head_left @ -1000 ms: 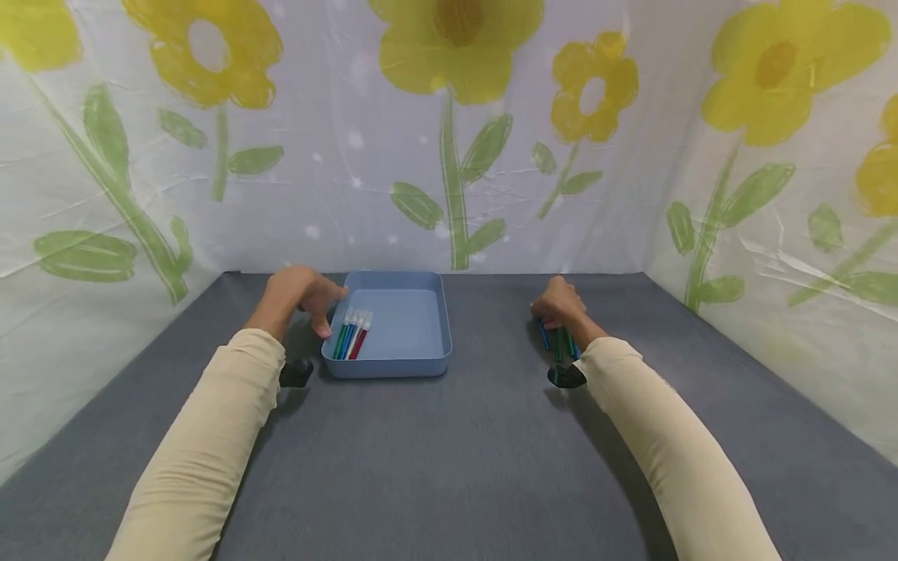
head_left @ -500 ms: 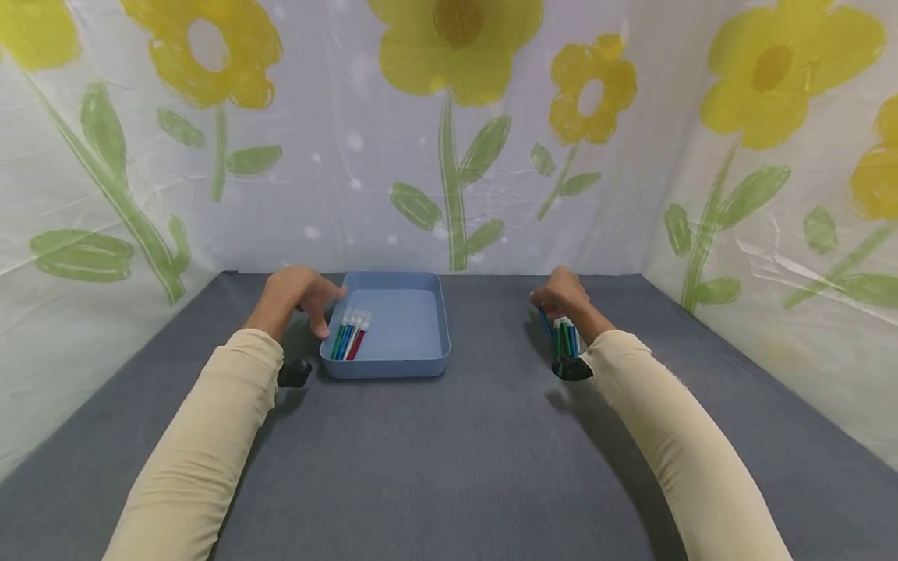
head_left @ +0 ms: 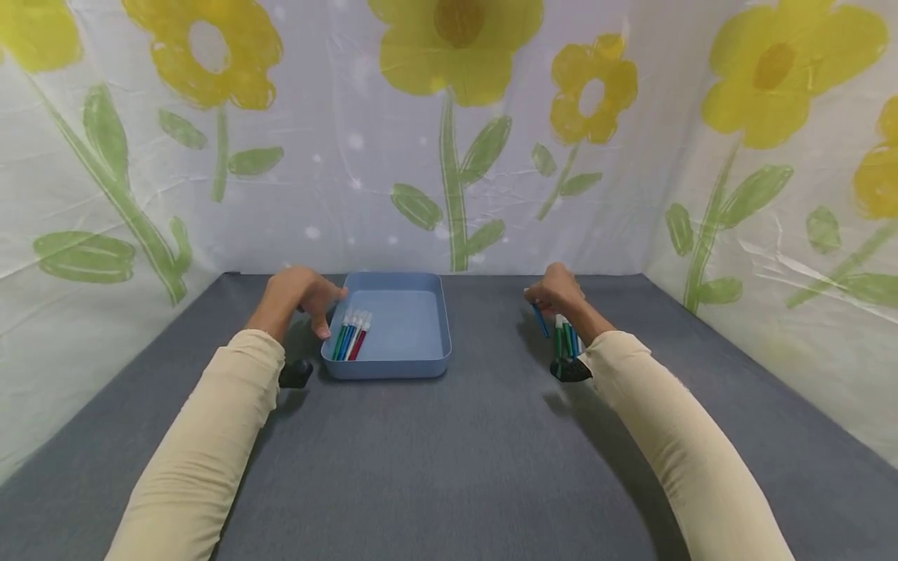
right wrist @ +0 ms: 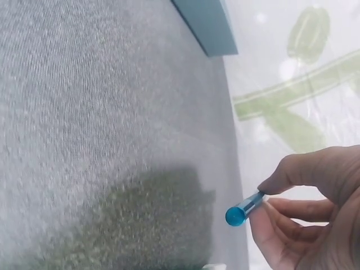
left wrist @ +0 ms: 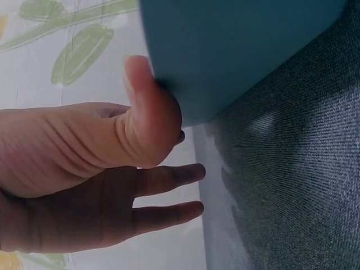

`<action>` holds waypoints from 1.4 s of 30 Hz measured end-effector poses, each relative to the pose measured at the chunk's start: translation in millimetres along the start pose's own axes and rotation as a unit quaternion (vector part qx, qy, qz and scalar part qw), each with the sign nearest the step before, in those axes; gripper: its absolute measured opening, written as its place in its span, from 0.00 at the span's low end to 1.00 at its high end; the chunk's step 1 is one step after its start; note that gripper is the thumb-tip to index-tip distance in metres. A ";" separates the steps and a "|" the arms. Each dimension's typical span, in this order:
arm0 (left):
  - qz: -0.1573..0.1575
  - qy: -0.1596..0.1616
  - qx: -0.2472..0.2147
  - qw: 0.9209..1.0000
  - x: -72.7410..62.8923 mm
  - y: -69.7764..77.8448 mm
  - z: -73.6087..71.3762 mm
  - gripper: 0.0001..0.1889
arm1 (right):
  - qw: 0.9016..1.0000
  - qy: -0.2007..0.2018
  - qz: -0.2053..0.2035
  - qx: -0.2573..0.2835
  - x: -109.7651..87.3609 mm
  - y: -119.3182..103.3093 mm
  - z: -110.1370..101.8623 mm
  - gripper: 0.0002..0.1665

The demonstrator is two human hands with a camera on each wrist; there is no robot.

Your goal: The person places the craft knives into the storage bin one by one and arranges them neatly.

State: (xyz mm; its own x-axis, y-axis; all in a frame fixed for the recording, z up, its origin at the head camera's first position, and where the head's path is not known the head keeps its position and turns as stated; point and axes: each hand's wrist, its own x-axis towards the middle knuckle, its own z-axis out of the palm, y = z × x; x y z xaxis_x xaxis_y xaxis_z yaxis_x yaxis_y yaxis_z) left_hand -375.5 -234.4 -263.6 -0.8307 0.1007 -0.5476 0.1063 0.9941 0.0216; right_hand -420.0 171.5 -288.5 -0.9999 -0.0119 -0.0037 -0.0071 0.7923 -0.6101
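My right hand [head_left: 556, 291] pinches a blue marker [head_left: 540, 320] between thumb and fingers. In the right wrist view the marker's round blue end [right wrist: 235, 216] points toward the camera. Under the right wrist lies a group of green and blue markers [head_left: 567, 336], partly hidden by the wrist camera. My left hand [head_left: 303, 298] rests at the left side of a blue tray [head_left: 429, 366]. Its thumb [left wrist: 151, 121] touches the tray's outer wall [left wrist: 225, 62], while the other fingers extend straight beside it. Several green, blue and red markers [head_left: 351, 336] with whitish ends lie side by side in the tray's left part.
A dark grey cloth [head_left: 435, 460] covers the table. Behind it hangs a white curtain [head_left: 316, 179] printed with yellow flowers, which also closes off both sides. A small black camera [head_left: 295, 374] sits at the left wrist.
My right hand has risen slightly from the marker group with a blue marker and shifted a little left, uncovering more of the others. The left hand and tray have stayed in place.
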 end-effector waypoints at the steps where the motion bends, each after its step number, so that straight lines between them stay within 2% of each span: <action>1: -0.002 0.000 -0.001 1.000 -0.1 0.1 0.0 0.61 | 1.000 0.000 -0.002 0.002 -0.3 -1.3 0.1 0.10; 8: -0.008 0.000 -0.006 1.000 -2.2 1.1 -0.2 0.61 | 0.998 -0.014 -0.006 0.063 -1.0 -9.9 5.7 0.08; 16: -0.005 0.002 -0.002 1.000 0.1 0.4 1.9 0.61 | 0.995 -0.032 0.004 0.095 -2.4 -24.1 15.2 0.12; 22: -0.002 -0.003 0.002 1.000 1.4 0.7 3.7 0.62 | 0.992 -0.040 0.002 0.119 -3.6 -33.2 19.4 0.11; 28: 0.006 0.005 0.020 1.000 0.7 1.4 2.3 0.60 | 0.987 -0.046 -0.001 0.154 -6.0 -45.7 19.0 0.11; 34: -0.002 0.002 0.010 1.000 -0.6 2.7 1.6 0.61 | 0.985 -0.057 -0.005 0.164 -7.4 -58.8 24.4 0.06; 42: 0.003 -0.002 0.015 1.000 -0.9 4.2 0.0 0.60 | 0.985 -0.056 -0.018 0.164 -9.4 -78.6 40.8 0.10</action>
State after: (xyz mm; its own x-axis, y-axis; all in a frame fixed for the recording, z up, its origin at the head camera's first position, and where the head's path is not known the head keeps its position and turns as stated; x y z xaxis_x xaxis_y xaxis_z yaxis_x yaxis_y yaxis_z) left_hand -374.3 -230.3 -263.1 -0.8276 0.1057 -0.5512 0.1276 0.9918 -0.0013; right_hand -409.7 84.4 -272.8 -0.9916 -0.1177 -0.0544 -0.0195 0.5501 -0.8349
